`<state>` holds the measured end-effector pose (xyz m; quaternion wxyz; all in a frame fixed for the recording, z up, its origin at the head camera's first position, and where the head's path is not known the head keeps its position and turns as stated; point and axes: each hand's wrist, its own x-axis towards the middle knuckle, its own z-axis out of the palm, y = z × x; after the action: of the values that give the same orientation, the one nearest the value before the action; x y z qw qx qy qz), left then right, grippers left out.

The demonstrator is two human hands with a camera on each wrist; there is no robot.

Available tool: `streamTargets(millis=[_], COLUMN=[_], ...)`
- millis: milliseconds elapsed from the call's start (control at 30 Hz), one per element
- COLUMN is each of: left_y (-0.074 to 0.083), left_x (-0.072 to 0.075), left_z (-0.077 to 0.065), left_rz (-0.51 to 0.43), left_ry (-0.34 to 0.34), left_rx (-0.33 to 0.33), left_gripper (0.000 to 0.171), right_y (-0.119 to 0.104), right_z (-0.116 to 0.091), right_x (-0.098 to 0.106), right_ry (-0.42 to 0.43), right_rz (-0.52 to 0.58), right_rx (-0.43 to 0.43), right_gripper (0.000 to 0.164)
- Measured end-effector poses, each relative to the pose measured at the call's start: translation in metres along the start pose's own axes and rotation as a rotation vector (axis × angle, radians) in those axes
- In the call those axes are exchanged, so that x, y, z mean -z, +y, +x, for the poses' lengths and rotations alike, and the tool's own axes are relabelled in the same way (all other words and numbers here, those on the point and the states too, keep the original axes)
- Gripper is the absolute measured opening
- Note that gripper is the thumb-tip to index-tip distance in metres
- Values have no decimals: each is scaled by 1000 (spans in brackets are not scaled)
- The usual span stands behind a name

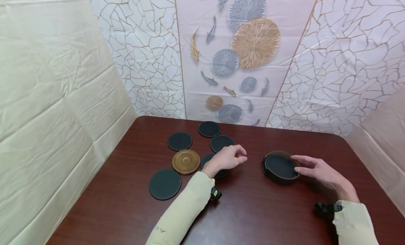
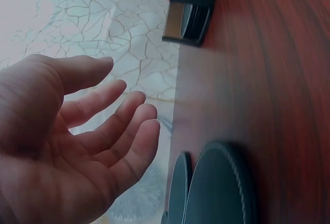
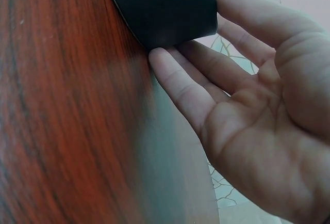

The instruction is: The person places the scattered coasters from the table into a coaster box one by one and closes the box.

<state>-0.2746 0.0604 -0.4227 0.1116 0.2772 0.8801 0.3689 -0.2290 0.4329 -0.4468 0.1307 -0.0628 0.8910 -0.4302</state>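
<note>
My right hand (image 1: 322, 173) holds the right side of a round dark coaster holder (image 1: 278, 180), its thumb and fingers at the rim. In the right wrist view, the fingers (image 3: 180, 79) lie against the holder's black outer wall. Inside the holder sits a black round coaster (image 1: 280, 166), and the left wrist view shows a stacked edge through the holder's side opening. Above the table, my left hand (image 1: 226, 158) is empty, fingers loosely bent. Its wrist partly hides a black coaster (image 1: 207, 160) below.
More black coasters lie to the left: a near one (image 1: 165, 184), a far-left one (image 1: 180, 141), one at the back (image 1: 209, 129) and one beside it (image 1: 221, 143). Among them is a brown-gold ringed disc (image 1: 186, 161). Patterned cloth (image 1: 152, 62) hangs behind the brown table (image 1: 250, 206).
</note>
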Motion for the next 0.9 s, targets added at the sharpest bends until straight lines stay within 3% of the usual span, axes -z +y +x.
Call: streamTargets(millis=[433, 733, 900], left_y=[-24, -38, -46], left_x=[20, 31, 37], left_z=[-17, -28, -28], left_rz=[185, 256, 310], left_ry=[19, 23, 15], left_rx=[24, 62, 85], left_gripper=[34, 35, 34], right_y=[-1, 1, -2], right_z=[-2, -1, -1], right_x=[1, -1, 0], right_ry=[15, 2, 5], right_rz=[-56, 15, -10], right_rx=[9, 0, 16], right_gripper=[62, 64, 61])
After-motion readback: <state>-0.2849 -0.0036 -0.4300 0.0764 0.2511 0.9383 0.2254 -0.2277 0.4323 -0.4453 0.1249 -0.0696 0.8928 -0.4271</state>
